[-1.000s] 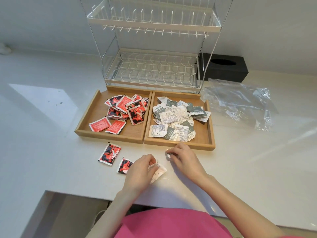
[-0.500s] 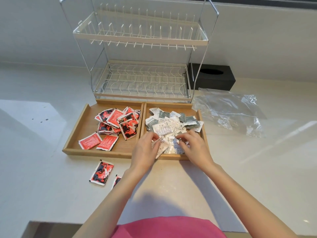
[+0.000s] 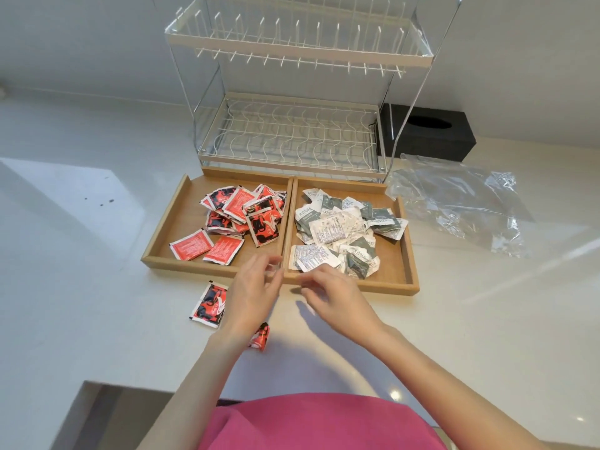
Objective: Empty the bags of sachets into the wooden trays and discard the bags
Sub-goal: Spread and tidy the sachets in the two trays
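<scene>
Two wooden trays stand side by side on the white counter. The left tray holds a pile of red and black sachets. The right tray holds white and grey sachets. Two red and black sachets lie on the counter in front: one flat, another partly hidden under my left wrist. My left hand and my right hand hover just in front of the trays, fingers apart, holding nothing. An empty clear plastic bag lies to the right of the trays.
A white wire dish rack stands right behind the trays. A black tissue box sits behind the rack on the right. The counter's front edge runs close to my body.
My hands carried white sachets from the counter into the right tray, let go of them, and have drawn back to the trays' front edge. The camera view tilted.
</scene>
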Demonstrator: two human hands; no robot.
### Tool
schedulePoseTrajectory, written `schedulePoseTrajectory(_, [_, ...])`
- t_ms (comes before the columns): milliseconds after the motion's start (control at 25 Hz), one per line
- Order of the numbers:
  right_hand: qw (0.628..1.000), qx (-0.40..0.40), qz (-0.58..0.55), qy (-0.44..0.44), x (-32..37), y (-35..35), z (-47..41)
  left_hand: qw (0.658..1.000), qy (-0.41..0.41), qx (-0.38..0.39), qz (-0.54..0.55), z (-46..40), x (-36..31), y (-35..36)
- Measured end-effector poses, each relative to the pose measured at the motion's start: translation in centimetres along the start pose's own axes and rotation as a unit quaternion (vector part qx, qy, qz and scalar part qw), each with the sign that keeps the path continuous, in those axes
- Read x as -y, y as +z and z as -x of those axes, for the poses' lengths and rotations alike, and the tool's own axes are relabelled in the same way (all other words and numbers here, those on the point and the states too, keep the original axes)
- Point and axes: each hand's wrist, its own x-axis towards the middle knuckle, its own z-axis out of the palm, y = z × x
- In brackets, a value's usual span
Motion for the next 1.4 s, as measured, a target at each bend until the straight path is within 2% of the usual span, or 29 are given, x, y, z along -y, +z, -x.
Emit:
schedulePoseTrajectory(160, [0.984, 0.142, 0.097, 0.035, 1.8, 4.4, -0.2, 0.99, -0.091, -0.037, -0.099, 2.4, 3.3, -2.1])
schedulePoseTrajectory(240, [0.975, 0.162, 0.146, 0.046, 2.7, 6.2, -0.2, 0.977, -0.143, -0.025, -0.157, 3.3, 4.8, -2.7])
schedulePoseTrajectory(360, [0.968, 0.162, 0.185, 0.051, 3.9, 7.8, -0.6, 0.965, -0.189, -0.005, -0.18, 4.3, 6.1, -3.4])
schedulePoseTrajectory(560, [0.972, 0.155, 0.168, 0.053, 4.2, 8.4, -0.9, 0.968, -0.167, 0.004, -0.187, 3.9, 6.0, -3.8])
schedulePoseTrajectory(760, [0.988, 0.132, 0.015, 0.078, 3.9, 7.3, -1.0, 0.98, -0.146, -0.031, -0.132, 3.1, 5.8, -5.0])
schedulePoseTrajectory(840, [0.989, 0.104, -0.055, 0.095, 3.9, 5.8, -1.8, 0.988, -0.122, -0.055, -0.077, 2.6, 5.4, -5.7])
schedulePoseTrajectory(960, [0.991, 0.032, -0.085, 0.097, 4.1, 3.1, -4.3, 0.989, -0.049, -0.121, -0.063, 0.9, 4.3, -6.4])
schedulePoseTrajectory(1120, [0.996, -0.006, -0.063, 0.061, 4.5, 2.0, -7.7, 0.989, -0.006, -0.125, -0.076, -2.3, 3.9, -6.3])
schedulePoseTrajectory(1320, [0.997, 0.027, 0.069, 0.003, 4.2, 2.5, -8.7, 0.992, -0.012, -0.039, -0.119, -3.5, 4.6, -5.3])
schedulePoseTrajectory(1400, [0.996, 0.036, 0.085, -0.009, 3.6, 2.6, -8.2, 0.991, -0.014, -0.012, -0.132, -3.1, 4.6, -5.0])
